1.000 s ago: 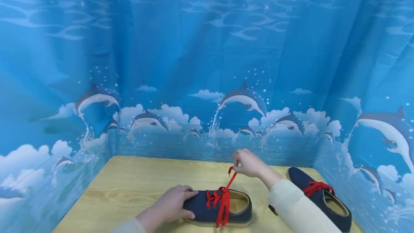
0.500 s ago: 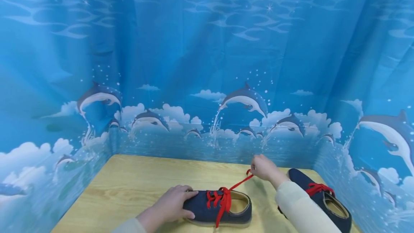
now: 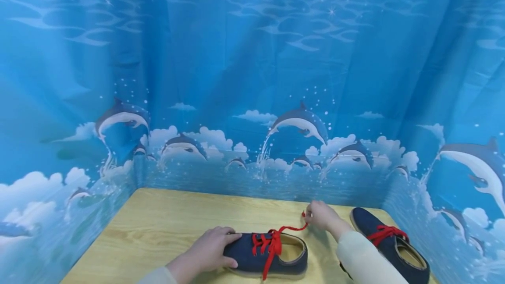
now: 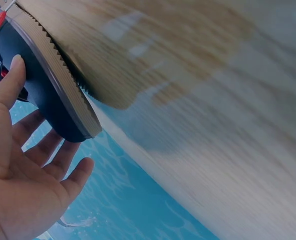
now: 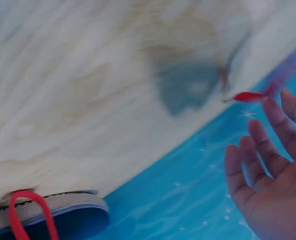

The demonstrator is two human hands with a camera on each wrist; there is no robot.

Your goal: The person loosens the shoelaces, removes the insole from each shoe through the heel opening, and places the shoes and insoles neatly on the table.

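A navy shoe [image 3: 252, 251] with red laces lies sideways on the table, its toe to the left. My left hand [image 3: 207, 249] holds the toe between thumb and fingers; in the left wrist view the thumb [image 4: 12, 82] lies on the upper, the fingers on the other side. Behind and right of this shoe, my right hand [image 3: 321, 214] pinches the end of a red shoelace [image 3: 292, 228], which runs slack from the knot. The lace's tip [image 5: 248, 97] sticks out past the fingertips in the right wrist view. Another lace end hangs down the shoe's near side.
A second navy shoe [image 3: 388, 242] with tied red laces stands at the table's right edge, beside my right forearm. The wood-look table [image 3: 158, 222] meets a blue dolphin-print curtain [image 3: 252, 78] at the back and sides.
My right hand has moved right and then lower with the lace end. The lace went from steep and taut to slack. The left hand stays on the toe.
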